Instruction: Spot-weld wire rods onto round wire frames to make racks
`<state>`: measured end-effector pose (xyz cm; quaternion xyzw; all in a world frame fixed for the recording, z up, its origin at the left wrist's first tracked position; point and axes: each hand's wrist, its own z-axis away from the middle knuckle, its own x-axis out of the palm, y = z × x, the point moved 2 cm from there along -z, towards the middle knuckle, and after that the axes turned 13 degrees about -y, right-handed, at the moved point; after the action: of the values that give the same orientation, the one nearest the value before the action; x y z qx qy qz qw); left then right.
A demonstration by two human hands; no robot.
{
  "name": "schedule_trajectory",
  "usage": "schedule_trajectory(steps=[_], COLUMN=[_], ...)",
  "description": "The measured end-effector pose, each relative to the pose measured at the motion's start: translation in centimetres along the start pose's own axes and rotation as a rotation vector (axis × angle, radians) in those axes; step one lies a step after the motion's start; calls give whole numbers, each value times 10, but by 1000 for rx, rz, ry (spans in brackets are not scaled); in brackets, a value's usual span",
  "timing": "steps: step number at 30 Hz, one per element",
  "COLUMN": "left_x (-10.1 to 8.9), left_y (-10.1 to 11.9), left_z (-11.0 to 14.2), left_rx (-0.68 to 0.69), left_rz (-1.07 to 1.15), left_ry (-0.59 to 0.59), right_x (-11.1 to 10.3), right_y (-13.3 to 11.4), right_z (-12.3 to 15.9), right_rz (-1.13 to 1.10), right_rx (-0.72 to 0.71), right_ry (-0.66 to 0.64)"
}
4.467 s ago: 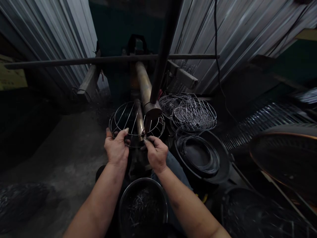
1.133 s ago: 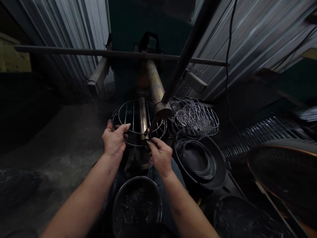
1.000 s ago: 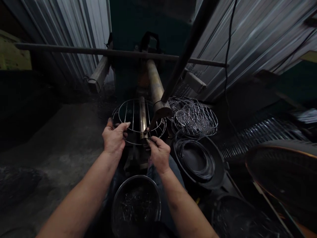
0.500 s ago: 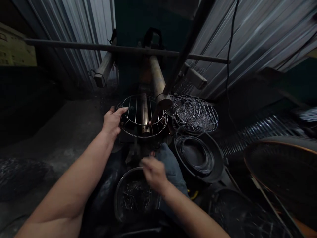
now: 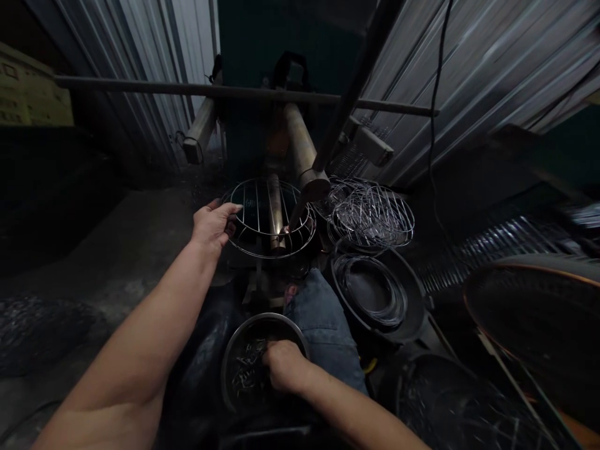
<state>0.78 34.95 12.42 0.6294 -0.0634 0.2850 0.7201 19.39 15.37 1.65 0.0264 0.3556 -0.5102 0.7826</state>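
My left hand (image 5: 214,223) grips the left edge of a round wire rack (image 5: 257,227), thumb over its rim. The rack lies level at the lower metal cylinder (image 5: 276,209), under a thicker upper cylinder (image 5: 302,147); a pointed rod tip touches or nearly touches the wires. My right hand (image 5: 285,365) reaches into a metal bowl (image 5: 229,356) on my lap. Short bits of wire (image 5: 248,369) lie in the bowl. The right fingers are curled and point down; their tips are hidden, and I cannot tell what they hold.
Right of the rack is a tangled pile of wire racks (image 5: 370,212). A dark pan (image 5: 417,300) below it holds coiled wire (image 5: 394,300). A long bar (image 5: 178,87) crosses ahead, and a black cable (image 5: 434,125) hangs at right. A large round pan (image 5: 529,312) stands far right.
My right hand has moved down from above the bowl's rim into the bowl. The left hand keeps its hold on the rack, which stays in about the same place.
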Motion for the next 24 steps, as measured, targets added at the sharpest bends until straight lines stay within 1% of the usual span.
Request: schedule_trajectory(steps=[2, 4, 6, 8, 9, 10, 12, 14, 15, 16, 17, 18, 20, 22, 24], left_x=[-2, -2, 0, 4, 6, 9, 13, 17, 19, 20, 21, 22, 23, 23, 23], left_y=[-2, -5, -9, -12, -14, -15, -17, -19, -20, -21, -22, -22, -23, -22, -21], left_z=[14, 29, 44, 55, 60, 63, 68, 72, 74, 76, 78, 79, 81, 82, 81], left_rx=[40, 55, 50, 42, 44, 53, 78, 95, 96, 94, 93, 97, 116, 140, 151], left_rz=[51, 98, 124, 134, 138, 144, 151, 160, 165, 167, 167, 162, 138, 125, 130], left_ry=[36, 65, 89, 97, 91, 82, 63, 54, 59, 67, 75, 81, 80, 71, 67], right_x=[-1, -2, -3, -7, -12, -19, -41, -69, -84, -98, -111, -121, -135, -139, -136], right_y=[4, 9, 16, 22, 26, 29, 36, 40, 40, 40, 38, 35, 30, 26, 24], right_z=[7, 14, 23, 33, 39, 45, 56, 65, 68, 68, 67, 64, 56, 47, 38], right_rz=[-11, -76, -197, -336, -408, -476, -605, -707, -736, -745, -736, -714, -670, -680, -747], right_rx=[3, -9, -44, -93, -121, -151, -201, -231, -238, -245, -249, -252, -250, -240, -247], right_ry=[5, 33, 92, 199, 288, 405, 714, 1056, 1201, 1307, 1375, 1412, 1438, 1445, 1435])
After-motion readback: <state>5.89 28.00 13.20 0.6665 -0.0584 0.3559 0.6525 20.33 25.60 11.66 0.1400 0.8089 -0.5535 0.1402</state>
